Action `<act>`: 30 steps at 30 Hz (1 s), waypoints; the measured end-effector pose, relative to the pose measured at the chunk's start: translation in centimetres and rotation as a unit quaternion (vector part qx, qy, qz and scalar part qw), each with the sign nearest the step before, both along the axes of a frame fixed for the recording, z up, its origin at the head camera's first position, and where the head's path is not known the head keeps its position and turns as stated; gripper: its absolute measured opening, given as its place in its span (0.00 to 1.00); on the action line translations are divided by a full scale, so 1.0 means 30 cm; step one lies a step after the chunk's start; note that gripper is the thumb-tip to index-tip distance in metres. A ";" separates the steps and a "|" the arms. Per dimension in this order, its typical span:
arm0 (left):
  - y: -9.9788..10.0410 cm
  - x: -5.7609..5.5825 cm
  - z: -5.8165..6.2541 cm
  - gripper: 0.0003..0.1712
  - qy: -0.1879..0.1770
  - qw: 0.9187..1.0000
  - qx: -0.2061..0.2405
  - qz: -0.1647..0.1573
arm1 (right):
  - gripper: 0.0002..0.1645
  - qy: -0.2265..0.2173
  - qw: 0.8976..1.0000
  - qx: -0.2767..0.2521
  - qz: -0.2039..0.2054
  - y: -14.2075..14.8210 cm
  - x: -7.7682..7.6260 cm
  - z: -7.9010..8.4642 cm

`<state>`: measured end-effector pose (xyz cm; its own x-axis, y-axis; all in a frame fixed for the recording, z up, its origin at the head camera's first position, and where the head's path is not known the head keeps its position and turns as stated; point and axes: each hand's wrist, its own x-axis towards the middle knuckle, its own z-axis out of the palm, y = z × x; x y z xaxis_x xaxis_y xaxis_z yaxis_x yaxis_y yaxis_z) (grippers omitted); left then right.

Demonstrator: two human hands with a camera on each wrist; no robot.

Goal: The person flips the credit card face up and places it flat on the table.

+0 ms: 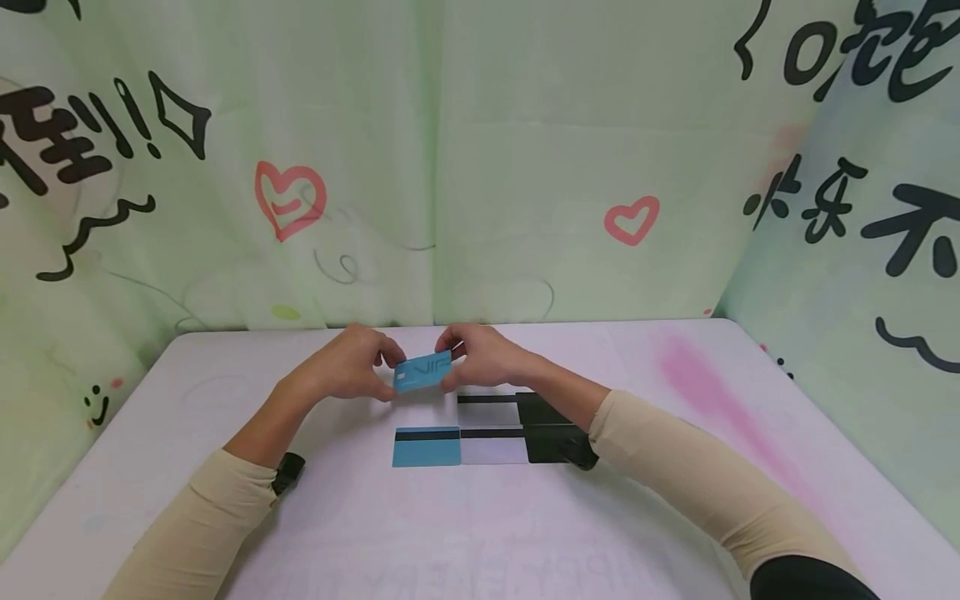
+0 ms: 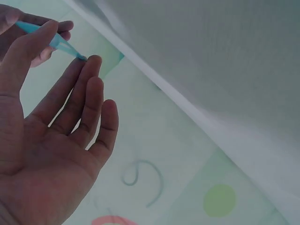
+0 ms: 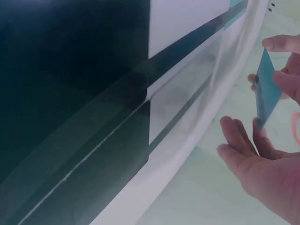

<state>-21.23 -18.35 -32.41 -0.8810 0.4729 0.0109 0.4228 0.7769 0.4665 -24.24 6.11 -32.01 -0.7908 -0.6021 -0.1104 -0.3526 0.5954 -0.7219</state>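
Observation:
A blue card (image 1: 422, 372) marked VIP is held tilted above the table between both hands. My left hand (image 1: 352, 365) pinches its left end, thumb low and fingers high. At the right end, my right hand (image 1: 486, 357) grips the edge with thumb and fingers. The left wrist view shows the card (image 2: 63, 44) nearly edge-on at the left fingertips. From the right wrist, the card's face (image 3: 268, 89) appears between the two hands. Below lie a blue card with a black stripe (image 1: 426, 454), pale striped cards (image 1: 493, 451) and black cards (image 1: 546, 446), laid side by side in two rows.
The white table (image 1: 360, 533) has a pink smear at its right. Behind it hangs a pale green curtain (image 1: 510, 167) with hearts and writing. My right forearm passes over the black cards and hides part of them.

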 end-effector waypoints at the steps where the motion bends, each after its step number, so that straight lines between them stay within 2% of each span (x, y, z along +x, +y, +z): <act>1: -0.002 -0.001 -0.001 0.23 -0.002 1.000 -0.005 -0.002 | 0.29 0.009 1.000 0.015 0.002 -0.003 -0.001 -0.004; 6: -0.010 -0.001 -0.004 0.22 -0.014 0.999 -0.033 -0.009 | 0.27 0.045 0.996 0.079 0.020 -0.024 -0.002 -0.022; 12: -0.014 0.004 0.002 0.23 -0.026 0.998 -0.059 -0.005 | 0.26 0.075 0.990 0.108 0.053 -0.049 -0.006 -0.028; 19: -0.012 0.000 -0.006 0.23 -0.048 0.997 -0.066 -0.001 | 0.25 0.077 0.986 0.133 0.064 -0.066 0.002 -0.036; 24: -0.007 0.000 -0.009 0.22 -0.045 0.996 -0.078 -0.005 | 0.26 0.080 0.984 0.147 0.066 -0.070 0.005 -0.038; 30: 0.000 0.007 -0.005 0.23 -0.056 0.994 -0.090 0.004 | 0.27 0.082 0.982 0.155 0.071 -0.075 0.008 -0.038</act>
